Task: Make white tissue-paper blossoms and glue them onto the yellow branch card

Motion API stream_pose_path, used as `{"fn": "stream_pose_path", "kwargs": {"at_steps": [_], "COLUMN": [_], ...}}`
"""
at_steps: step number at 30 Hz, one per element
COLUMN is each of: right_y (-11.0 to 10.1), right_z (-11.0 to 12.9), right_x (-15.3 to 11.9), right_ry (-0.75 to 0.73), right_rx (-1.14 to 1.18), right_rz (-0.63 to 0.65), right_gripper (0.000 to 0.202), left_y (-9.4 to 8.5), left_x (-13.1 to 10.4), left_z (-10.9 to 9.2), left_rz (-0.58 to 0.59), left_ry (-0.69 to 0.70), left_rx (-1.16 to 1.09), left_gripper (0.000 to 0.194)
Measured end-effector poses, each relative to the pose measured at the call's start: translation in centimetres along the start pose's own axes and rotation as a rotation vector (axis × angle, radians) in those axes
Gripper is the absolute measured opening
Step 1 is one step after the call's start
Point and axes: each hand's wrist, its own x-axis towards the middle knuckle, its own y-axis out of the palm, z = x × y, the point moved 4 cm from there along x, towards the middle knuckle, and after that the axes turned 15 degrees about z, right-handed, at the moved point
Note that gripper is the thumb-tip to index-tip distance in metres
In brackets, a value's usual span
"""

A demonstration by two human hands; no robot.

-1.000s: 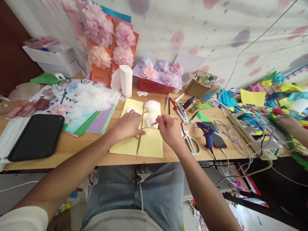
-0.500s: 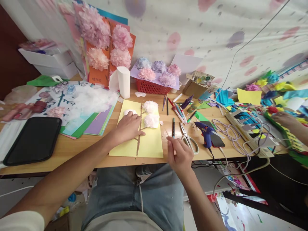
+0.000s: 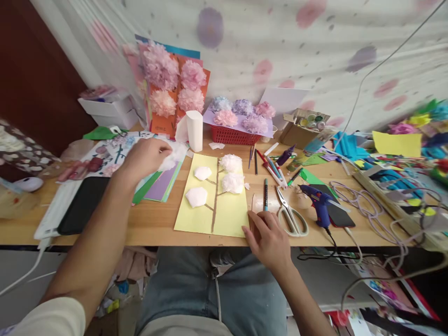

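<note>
My left hand point(image 3: 149, 158) is over the white tissue paper point(image 3: 173, 156) at the left, its fingers curled in. Whether tissue is between the fingertips is hidden. My right hand point(image 3: 269, 238) rests at the lower right corner of a yellow sheet point(image 3: 229, 217), fingers bent around a thin pale stick point(image 3: 253, 201) that pokes up past them. On the sheet, a brown tree stem point(image 3: 214, 205) with branches runs upright. Two fluffy white tissue blossoms point(image 3: 231, 182) sit to its right, and two flatter white pieces point(image 3: 196, 197) to its left.
Right of the sheet lie a dark marker point(image 3: 266, 193), scissors point(image 3: 292, 219) and a blue glue gun point(image 3: 320, 205) with its cord. A black tablet point(image 3: 84, 205) and coloured papers point(image 3: 163, 184) are at the left. Behind stand a white roll point(image 3: 194, 130) and a red basket point(image 3: 234, 135).
My left hand has lifted off the yellow sheet and moved left to the tissue, uncovering the white pieces. My right hand has lowered onto the sheet's corner. The view has shifted left.
</note>
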Motion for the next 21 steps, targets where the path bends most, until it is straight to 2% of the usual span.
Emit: {"fn": "stream_pose_path", "kwargs": {"at_steps": [2,3,5,7,9,12,14,21], "right_y": [0.2,0.3,0.5,0.6,0.6,0.5,0.4,0.1], "right_z": [-0.3,-0.4,-0.5,-0.5,-0.5,-0.4,-0.3,0.1], "right_x": [-0.1,-0.1,-0.2,-0.2,-0.2,-0.1,-0.1,0.0], "right_ry": [0.010,0.016,0.021,0.021,0.016,0.015,0.018,0.020], "right_rx": [0.034,0.043,0.047,0.042,0.042,0.043,0.040,0.003], "right_rz": [-0.042,-0.059,-0.079,-0.089,-0.095,-0.103,-0.110,-0.129], "right_gripper": [0.030,0.029,0.026,0.024,0.022,0.021,0.020,0.017], "left_y": [-1.3,-1.3,-0.1,1.9,3.6,5.2,5.6,5.0], "left_x": [-0.1,0.0,0.5,1.3,2.0,2.8,2.9,2.6], "left_z": [3.1,4.1,4.9,4.7,4.2,3.8,3.9,4.4], "left_rz": [-0.049,-0.041,0.032,0.093,0.098,0.103,0.103,0.092], "left_ry": [-0.151,-0.179,-0.141,-0.097,-0.081,-0.084,-0.115,-0.166], "left_rx": [0.089,0.103,0.092,0.071,0.093,0.146,0.146,0.141], "left_gripper": [0.027,0.026,0.027,0.030,0.033,0.030,0.030,0.034]}}
